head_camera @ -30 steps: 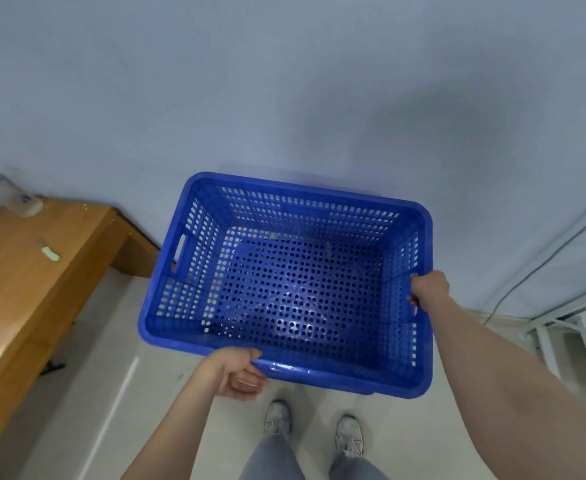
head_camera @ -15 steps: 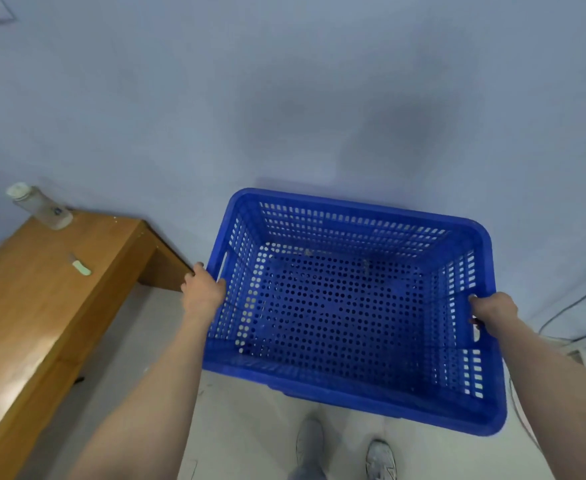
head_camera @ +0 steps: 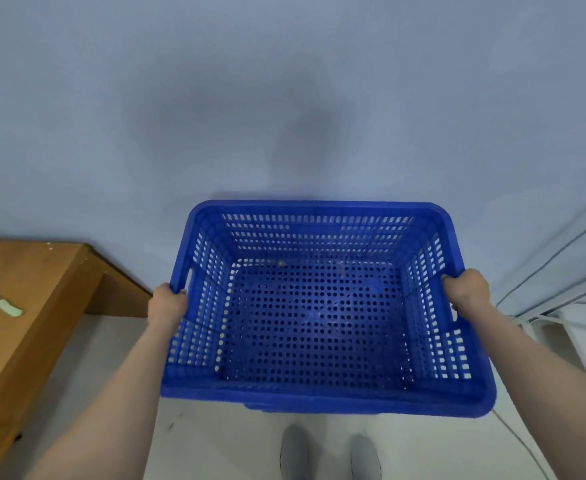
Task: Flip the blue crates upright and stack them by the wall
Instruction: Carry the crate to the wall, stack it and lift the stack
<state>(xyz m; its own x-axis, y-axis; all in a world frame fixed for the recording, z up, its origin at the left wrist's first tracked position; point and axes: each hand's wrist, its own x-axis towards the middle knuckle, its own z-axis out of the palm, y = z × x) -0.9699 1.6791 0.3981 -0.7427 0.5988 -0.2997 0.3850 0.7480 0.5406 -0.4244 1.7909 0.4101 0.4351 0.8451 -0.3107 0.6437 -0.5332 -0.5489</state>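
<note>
Crate (head_camera: 319, 323), blue and upright with its open top facing me, fills the lower centre of the frame, my left hand (head_camera: 166, 304) and right hand (head_camera: 466, 292) each clasping a side rim, wall (head_camera: 284, 98) just behind it.

1. The crate (head_camera: 322, 306) sits in the middle of the view, open side up, its far rim close to the wall (head_camera: 284, 98).
2. The left hand (head_camera: 165, 304) is on the crate's left rim, the right hand (head_camera: 466, 292) on its right rim.
3. The wooden bench (head_camera: 25, 306) stands to the left, against the wall.
4. A small object (head_camera: 8, 308) lies on the bench.
5. Two shoes (head_camera: 329, 452) are on the floor (head_camera: 215, 438), nearer than the crate.
6. Cables (head_camera: 558, 268) run along the wall at the far right.
</note>
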